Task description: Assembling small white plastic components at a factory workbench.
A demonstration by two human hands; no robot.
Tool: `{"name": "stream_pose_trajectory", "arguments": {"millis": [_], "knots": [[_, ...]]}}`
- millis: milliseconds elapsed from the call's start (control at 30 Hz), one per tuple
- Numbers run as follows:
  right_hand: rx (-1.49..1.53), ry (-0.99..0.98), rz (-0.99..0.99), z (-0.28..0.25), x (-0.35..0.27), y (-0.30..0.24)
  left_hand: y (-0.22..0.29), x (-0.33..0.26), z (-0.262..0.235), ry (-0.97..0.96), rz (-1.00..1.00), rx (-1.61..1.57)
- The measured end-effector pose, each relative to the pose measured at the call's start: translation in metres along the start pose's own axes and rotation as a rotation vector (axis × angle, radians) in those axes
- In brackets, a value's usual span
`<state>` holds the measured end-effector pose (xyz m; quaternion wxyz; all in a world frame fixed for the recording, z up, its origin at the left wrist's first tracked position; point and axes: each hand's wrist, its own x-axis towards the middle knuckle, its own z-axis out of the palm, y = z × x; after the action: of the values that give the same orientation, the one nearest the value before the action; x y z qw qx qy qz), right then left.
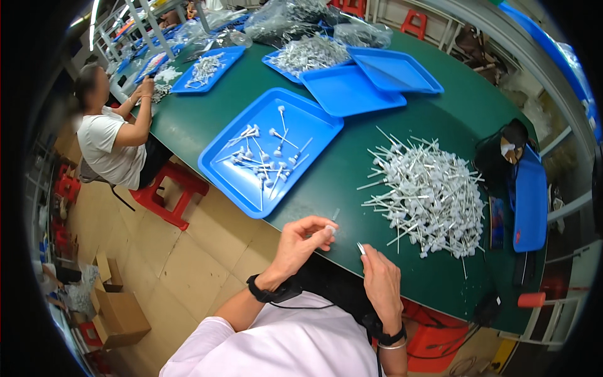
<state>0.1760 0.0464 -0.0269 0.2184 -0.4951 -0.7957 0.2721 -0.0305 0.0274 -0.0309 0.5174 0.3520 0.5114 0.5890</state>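
Observation:
Near the table's front edge, my left hand (296, 246) pinches a small white-headed part (331, 230) between thumb and fingers. A thin clear stem sticks up from that part. To its right, the fingers of my right hand (382, 279) are closed on a small pale pointed piece (361, 249), mostly hidden in the grip. The two hands are apart. Beyond my left hand lies a blue tray (235, 196) with several loose white-headed, thin-stemmed parts (262, 164) in it. Right of my hands a large heap of similar parts (433, 195) covers the green table (342, 151).
Two blue trays (348, 91) overlap at the back, beside another full tray (314, 56). At the far left a person (116, 135) in a white shirt works by a tray (207, 69). A blue tray (531, 201) and a dark phone-like object (497, 223) lie far right.

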Motion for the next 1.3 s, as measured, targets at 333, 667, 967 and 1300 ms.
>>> {"name": "stream_pose_trajectory", "arguments": {"millis": [333, 667, 967, 1300], "knots": [[0.041, 0.080, -0.121, 0.008, -0.008, 0.014, 0.061, 0.051, -0.058, 0.524, 0.826, 1.301], [0.223, 0.223, -0.137, 0.013, -0.018, 0.028, 0.013, 0.161, 0.070, -0.066, 0.785, 1.153], [0.251, 0.179, -0.090, 0.009, -0.022, 0.029, -0.010, 0.176, 0.092, -0.143, 0.749, 1.176], [0.352, 0.209, -0.071, 0.010, -0.022, 0.036, 0.032, 0.127, 0.063, -0.341, 0.442, 0.994]]}}
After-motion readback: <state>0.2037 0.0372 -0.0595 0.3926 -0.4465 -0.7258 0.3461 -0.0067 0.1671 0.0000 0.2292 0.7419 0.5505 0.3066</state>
